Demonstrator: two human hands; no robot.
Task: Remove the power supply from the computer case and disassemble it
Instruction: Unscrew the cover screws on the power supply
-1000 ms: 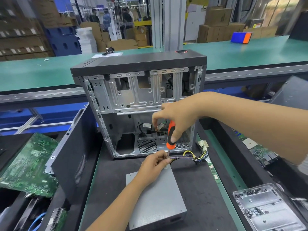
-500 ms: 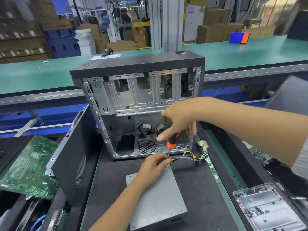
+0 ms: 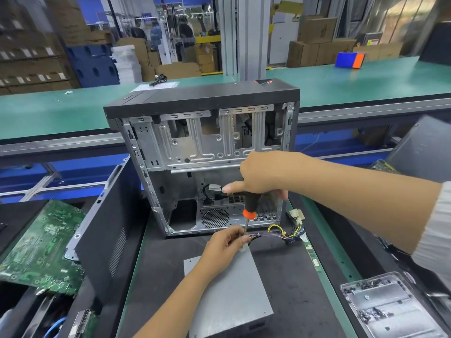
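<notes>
Grey metal power supply box (image 3: 229, 291) out of open grey-and-black computer case (image 3: 202, 152), flat on near tabletop. Right hand (image 3: 261, 174) clenched round orange-and-black screwdriver (image 3: 250, 206); left hand (image 3: 224, 245) pinching shaft at far corner. Risk: tip slipping off screw, stabbing left fingers (image 3: 240, 239) or nicking coloured wire bundle (image 3: 278, 234).

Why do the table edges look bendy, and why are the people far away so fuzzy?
Head view: the wide-angle lens curves the green conveyor edges; the people at the back are small and soft; the computer case and screwdriver look sharper, under even overhead light.
</notes>
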